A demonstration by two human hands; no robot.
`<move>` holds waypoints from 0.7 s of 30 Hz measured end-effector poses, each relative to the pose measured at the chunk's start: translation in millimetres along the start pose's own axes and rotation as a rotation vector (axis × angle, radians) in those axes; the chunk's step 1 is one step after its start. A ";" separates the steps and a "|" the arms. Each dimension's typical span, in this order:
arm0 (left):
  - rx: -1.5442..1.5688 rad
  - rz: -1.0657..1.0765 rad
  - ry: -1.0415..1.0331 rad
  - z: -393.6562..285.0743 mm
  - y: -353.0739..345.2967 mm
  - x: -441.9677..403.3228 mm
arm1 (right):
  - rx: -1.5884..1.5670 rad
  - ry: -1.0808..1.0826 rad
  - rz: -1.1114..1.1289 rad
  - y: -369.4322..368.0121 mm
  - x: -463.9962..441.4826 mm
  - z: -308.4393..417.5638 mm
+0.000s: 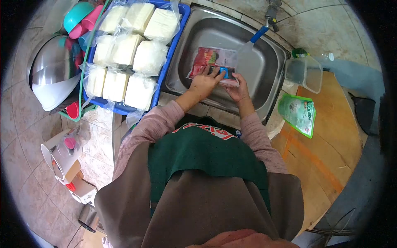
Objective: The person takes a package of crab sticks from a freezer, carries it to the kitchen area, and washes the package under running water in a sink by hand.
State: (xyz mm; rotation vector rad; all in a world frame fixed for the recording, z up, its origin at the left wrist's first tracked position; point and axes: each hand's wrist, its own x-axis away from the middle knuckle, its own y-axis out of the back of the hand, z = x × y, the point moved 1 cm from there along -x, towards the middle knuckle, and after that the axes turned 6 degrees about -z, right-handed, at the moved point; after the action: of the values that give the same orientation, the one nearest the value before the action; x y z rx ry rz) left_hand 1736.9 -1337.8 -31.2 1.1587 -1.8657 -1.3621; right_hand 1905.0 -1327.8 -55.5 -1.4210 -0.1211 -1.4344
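A red-and-white printed plastic packet (214,56) lies spread in the metal sink (258,66), with a dark and blue patch near its front end. My left hand (203,84) rests on the packet, fingers stretched out and somewhat apart. At the packet's front right corner, my right hand (238,88) grips the edge between thumb and fingers. What is inside the packet, if anything, I cannot make out. From the tap (271,18), a blue spout (259,34) points down towards the packet, with a pale streak below it.
Left of the sink, a blue crate (162,71) holds several bagged white blocks (136,56). On the right are a clear plastic container (304,72), a green refill pouch (298,113) and a brown board (331,136). Bowls (78,18) and a white-rimmed metal basin (56,70) stand far left.
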 end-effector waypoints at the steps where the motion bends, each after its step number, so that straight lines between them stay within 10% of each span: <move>1: 0.001 -0.038 -0.069 -0.1 -5.6 -1.6 | -0.040 0.036 0.002 9.3 -1.4 -3.0; 12: 0.133 0.170 -0.279 -10.1 -49.2 -44.9 | -0.216 0.259 -0.014 82.6 -19.5 5.8; 21: 0.235 0.454 0.022 8.5 -76.6 -68.5 | -0.312 0.353 -0.125 72.3 -27.1 -10.1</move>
State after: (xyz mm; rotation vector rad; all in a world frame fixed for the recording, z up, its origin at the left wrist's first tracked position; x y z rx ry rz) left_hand 1787.1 -1282.6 -102.3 0.7789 -2.1481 -0.8937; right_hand 1941.4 -1350.3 -120.5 -1.3989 0.2520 -1.8464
